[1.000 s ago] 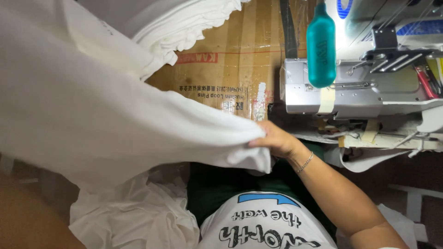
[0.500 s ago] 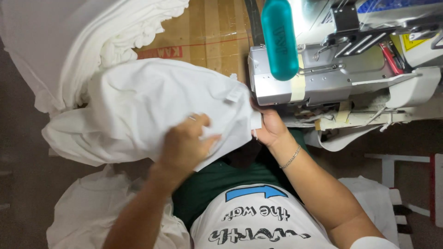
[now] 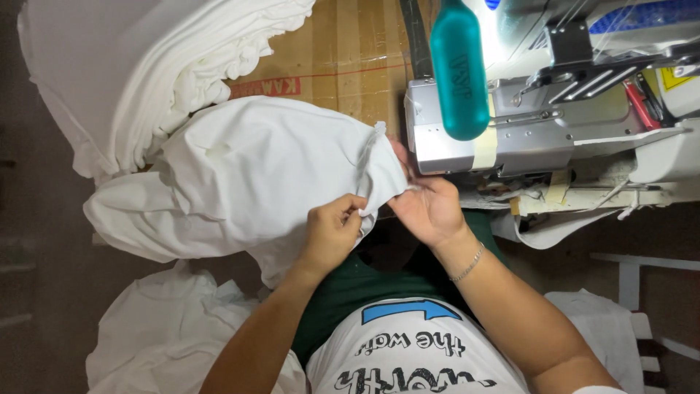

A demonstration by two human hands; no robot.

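Just left of the sewing machine (image 3: pixel 510 138), a white garment (image 3: pixel 255 175) is held up, its edge pinched by the closed fingers of the left hand (image 3: pixel 332 233) and the right hand (image 3: pixel 430 208). The edge could be lost if either pinch slackens, and the hanging bulk might drag it toward the cloth pile (image 3: pixel 168 343) below.
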